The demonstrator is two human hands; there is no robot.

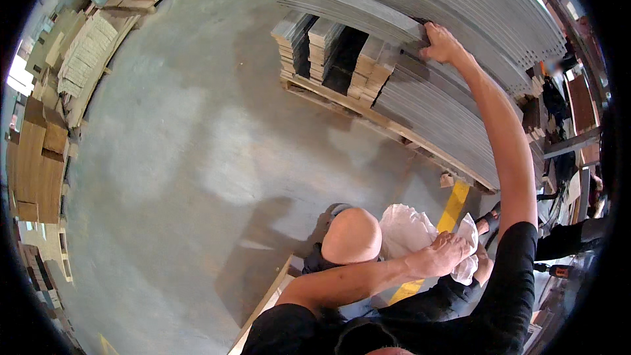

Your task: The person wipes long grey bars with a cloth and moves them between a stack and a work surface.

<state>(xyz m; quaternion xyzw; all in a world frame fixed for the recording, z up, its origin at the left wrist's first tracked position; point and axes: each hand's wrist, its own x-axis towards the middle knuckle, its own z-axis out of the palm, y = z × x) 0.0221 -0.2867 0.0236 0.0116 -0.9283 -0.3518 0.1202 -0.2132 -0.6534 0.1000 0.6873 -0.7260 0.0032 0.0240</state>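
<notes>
Now, right hand (442, 45) up at one o'clock, fingers clamped on the edge of a grey panel stack (427, 102) on its pallet; left hand (448, 253) closed on a white cloth (407, 229) at five o'clock. Likely mid-wipe; next needs cloth raised to panels

Bright daylight, soft shadows, fisheye-bent rim, perhaps slight blur.
</notes>
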